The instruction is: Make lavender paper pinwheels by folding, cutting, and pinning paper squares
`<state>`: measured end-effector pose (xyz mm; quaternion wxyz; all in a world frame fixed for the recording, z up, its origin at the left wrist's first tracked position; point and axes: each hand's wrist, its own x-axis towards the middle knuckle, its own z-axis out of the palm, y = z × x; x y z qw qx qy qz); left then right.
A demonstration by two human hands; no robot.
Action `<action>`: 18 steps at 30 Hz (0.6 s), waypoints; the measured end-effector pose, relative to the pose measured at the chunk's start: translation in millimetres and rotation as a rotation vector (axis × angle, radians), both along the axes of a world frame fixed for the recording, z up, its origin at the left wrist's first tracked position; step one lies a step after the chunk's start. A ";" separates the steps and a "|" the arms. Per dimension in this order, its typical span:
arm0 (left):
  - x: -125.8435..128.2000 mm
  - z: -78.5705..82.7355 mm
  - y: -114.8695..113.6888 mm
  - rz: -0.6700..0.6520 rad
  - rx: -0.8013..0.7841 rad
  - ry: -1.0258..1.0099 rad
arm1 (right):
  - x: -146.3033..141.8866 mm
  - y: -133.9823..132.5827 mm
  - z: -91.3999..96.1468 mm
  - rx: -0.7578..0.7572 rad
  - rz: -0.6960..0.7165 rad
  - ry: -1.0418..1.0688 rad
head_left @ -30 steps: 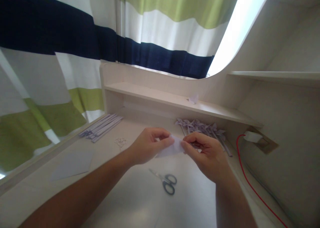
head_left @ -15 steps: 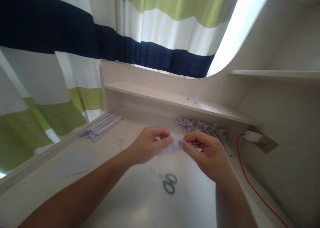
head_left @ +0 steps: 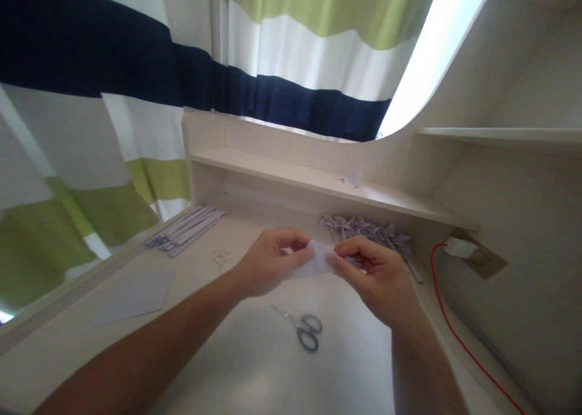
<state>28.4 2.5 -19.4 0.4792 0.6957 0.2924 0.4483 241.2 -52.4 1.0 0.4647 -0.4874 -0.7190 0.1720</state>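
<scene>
A small piece of pale lilac paper [head_left: 316,262] is held above the desk between both hands. My left hand [head_left: 271,263] pinches its left side with thumb and fingers closed. My right hand [head_left: 376,275] pinches its right edge, fingers curled over it. Below the hands, grey-handled scissors [head_left: 302,329] lie on the white desk [head_left: 254,366].
Several folded lilac paper pinwheels on sticks [head_left: 368,230] lie at the back right under a low shelf [head_left: 318,184]. A bundle of pale sticks [head_left: 186,230] lies at the back left, a flat lilac sheet [head_left: 134,293] at the left. A red cable [head_left: 459,342] runs along the right wall.
The hands drew slightly closer together and a little upward on the paper; nothing else moved.
</scene>
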 end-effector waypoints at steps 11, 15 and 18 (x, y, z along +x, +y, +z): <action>-0.9 -2.2 5.0 -0.091 -0.009 -0.068 | 0.8 3.7 -4.1 0.003 0.056 0.148; -1.6 -4.2 10.1 -0.178 -0.040 -0.040 | 2.0 5.3 -5.0 0.033 0.052 0.235; -0.7 -6.0 10.5 -0.200 -0.066 -0.071 | 3.1 6.3 -5.3 0.048 0.036 0.245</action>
